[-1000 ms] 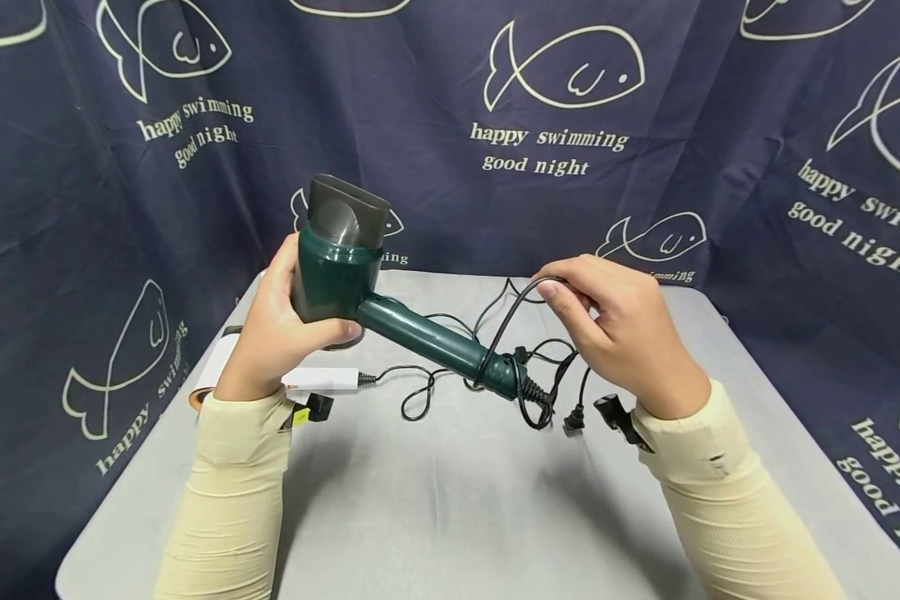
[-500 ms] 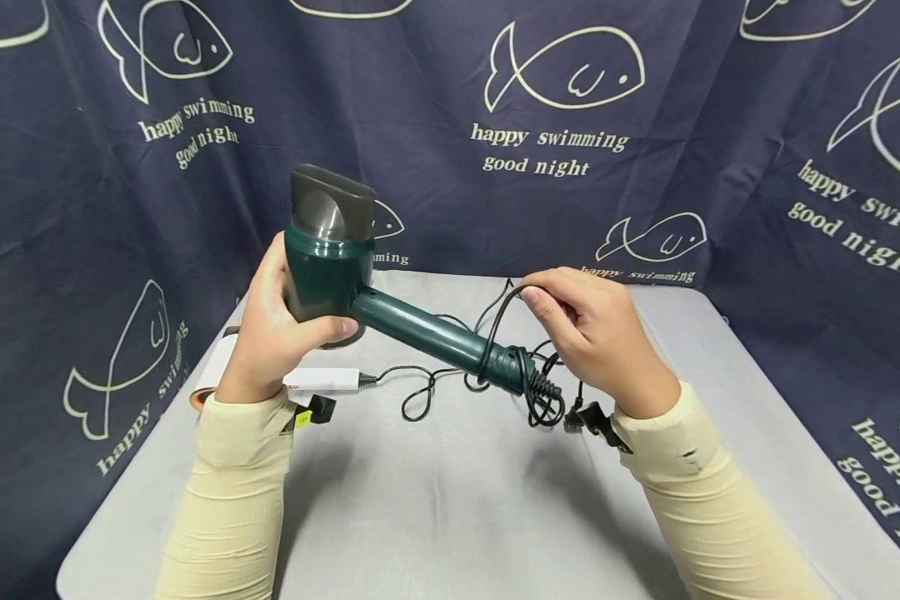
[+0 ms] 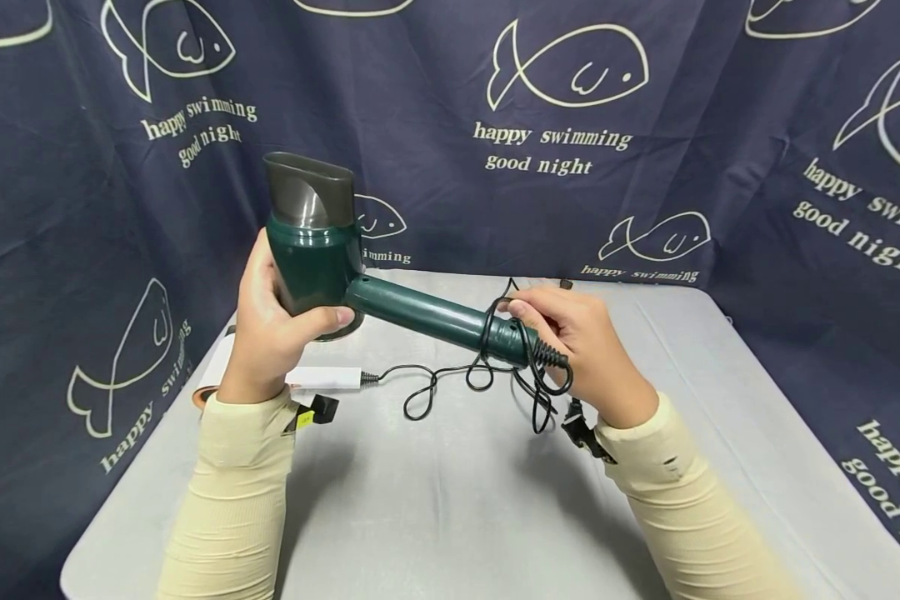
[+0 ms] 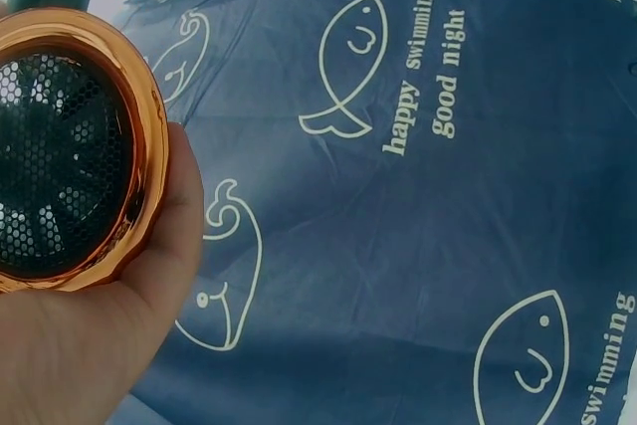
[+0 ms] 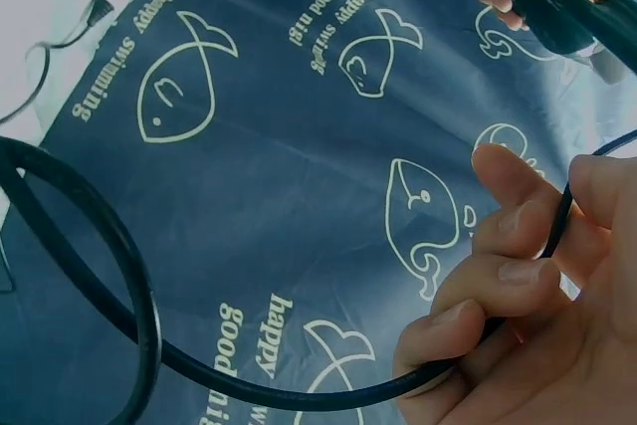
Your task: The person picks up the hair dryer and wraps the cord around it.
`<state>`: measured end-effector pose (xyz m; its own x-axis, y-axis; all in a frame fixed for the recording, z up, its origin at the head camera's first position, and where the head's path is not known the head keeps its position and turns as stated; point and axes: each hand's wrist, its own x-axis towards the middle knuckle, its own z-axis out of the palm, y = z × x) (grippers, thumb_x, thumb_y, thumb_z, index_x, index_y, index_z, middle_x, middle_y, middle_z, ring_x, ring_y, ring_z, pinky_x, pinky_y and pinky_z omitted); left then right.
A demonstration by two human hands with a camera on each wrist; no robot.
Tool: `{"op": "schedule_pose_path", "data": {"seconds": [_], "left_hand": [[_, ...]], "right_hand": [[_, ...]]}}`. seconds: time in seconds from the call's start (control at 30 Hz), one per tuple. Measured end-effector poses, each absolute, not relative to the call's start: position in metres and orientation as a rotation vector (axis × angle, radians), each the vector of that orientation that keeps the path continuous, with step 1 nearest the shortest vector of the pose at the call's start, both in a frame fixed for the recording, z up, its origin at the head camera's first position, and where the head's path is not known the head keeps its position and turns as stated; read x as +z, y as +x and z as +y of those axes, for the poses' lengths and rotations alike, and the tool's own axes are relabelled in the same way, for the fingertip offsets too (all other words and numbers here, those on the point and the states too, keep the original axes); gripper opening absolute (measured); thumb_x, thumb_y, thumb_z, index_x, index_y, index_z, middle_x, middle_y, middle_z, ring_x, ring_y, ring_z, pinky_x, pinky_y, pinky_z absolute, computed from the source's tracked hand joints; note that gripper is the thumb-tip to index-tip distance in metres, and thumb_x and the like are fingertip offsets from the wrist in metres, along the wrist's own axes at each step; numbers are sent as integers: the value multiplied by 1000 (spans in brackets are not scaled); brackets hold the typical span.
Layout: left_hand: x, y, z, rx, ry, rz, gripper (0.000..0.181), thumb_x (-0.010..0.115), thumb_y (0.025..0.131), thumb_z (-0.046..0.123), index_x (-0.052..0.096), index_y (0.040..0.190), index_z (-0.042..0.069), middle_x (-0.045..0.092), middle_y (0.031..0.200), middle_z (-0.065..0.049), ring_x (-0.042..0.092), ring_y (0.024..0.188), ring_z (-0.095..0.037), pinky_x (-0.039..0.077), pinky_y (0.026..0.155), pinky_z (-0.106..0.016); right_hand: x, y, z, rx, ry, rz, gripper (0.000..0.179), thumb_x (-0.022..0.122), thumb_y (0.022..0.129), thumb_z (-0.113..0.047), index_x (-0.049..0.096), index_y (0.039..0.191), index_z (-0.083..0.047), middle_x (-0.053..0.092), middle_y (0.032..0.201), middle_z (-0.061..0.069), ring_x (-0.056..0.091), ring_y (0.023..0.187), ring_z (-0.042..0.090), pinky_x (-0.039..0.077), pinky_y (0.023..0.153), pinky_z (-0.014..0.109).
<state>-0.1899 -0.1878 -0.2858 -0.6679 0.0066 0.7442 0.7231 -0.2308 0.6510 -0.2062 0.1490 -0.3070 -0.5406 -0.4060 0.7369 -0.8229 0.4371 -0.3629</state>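
Note:
A dark green hair dryer (image 3: 315, 262) with a grey flat nozzle (image 3: 311, 192) is held above the table, nozzle up. My left hand (image 3: 270, 342) grips its barrel from the left, thumb across the front. In the left wrist view, a copper-coloured rim (image 4: 151, 146) rings the mesh intake, with the palm below it. The handle (image 3: 427, 312) slants down to the right, and black cord (image 5: 299, 400) loops around its lower end. Behind that end my right hand (image 3: 588, 350) pinches the cord between thumb and fingers; more cord runs through the curled fingers in the right wrist view.
On the grey table (image 3: 435, 500), a white appliance (image 3: 326, 378) with a copper-coloured round end lies behind the left wrist, partly hidden. Its thin black cord (image 3: 418, 406) trails right, beneath the dryer. A dark blue fish-print curtain (image 3: 420, 83) stands close around the table.
The hair dryer and left hand have shifted left and slightly up. My right hand has moved left and down to the handle's end, drawing the cord loop smaller around it.

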Motion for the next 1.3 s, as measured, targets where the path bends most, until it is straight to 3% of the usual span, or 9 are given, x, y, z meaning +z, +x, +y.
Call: {"op": "schedule_pose_path", "data": {"seconds": [0.23,0.4,0.5,0.67,0.8,1.03,1.17,1.3], "left_hand": [[-286,-190,-187,-1938,-842,-1548,86,73,63,-25,51,142,1,64,127,-22,70,103,-33,60,89,-36],[-287,-189,-187,-1906,-788,-1575,86,75,64,-24,52,143,3,63,130,-20,65,108,-31,58,90,-34],[-287,-190,-187,-1898,-772,-1579,86,75,64,-23,52,143,3,62,132,-20,64,111,-31,58,91,-34],[-288,-191,-187,-1888,-760,-1579,87,76,64,-23,53,143,4,62,132,-19,63,112,-31,57,90,-33],[-287,-191,-186,-1872,-761,-1582,86,77,64,-22,53,143,5,62,132,-19,62,113,-32,57,90,-34],[-286,-190,-183,-1844,-754,-1578,84,78,67,-19,52,143,5,61,132,-20,62,115,-35,56,91,-35],[-285,-190,-180,-1857,-717,-1548,82,77,68,-19,52,142,5,62,131,-19,63,113,-33,57,90,-34],[-284,-188,-177,-1899,-638,-1511,79,77,70,-18,52,141,5,62,129,-16,63,111,-30,57,87,-32]], "right_hand": [[-317,-207,145,932,1053,-2138,14,67,94,-9,76,103,-13,74,98,-3,67,85,10,55,79,26],[-323,-203,140,903,1034,-2164,11,62,99,-10,70,92,-14,62,77,-5,54,66,9,49,63,26],[-326,-199,136,1055,919,-2263,12,63,102,-18,73,94,-19,52,68,-6,47,60,10,44,58,26],[-329,-190,132,1247,752,-2419,17,61,104,-31,76,112,-27,62,81,-7,52,73,12,46,69,29],[-330,-188,127,1171,818,-2435,21,53,107,-26,74,113,-26,64,93,-11,51,80,11,45,74,29],[-336,-190,124,1092,1007,-2312,25,47,109,-16,72,110,-16,52,79,-8,51,72,7,46,69,24],[-338,-191,121,1077,1040,-2294,21,48,110,-20,69,107,-19,54,75,-11,55,71,5,49,71,23],[-339,-191,116,1032,1014,-2355,18,48,109,-23,65,103,-23,59,74,-8,56,66,4,48,63,23]]}}
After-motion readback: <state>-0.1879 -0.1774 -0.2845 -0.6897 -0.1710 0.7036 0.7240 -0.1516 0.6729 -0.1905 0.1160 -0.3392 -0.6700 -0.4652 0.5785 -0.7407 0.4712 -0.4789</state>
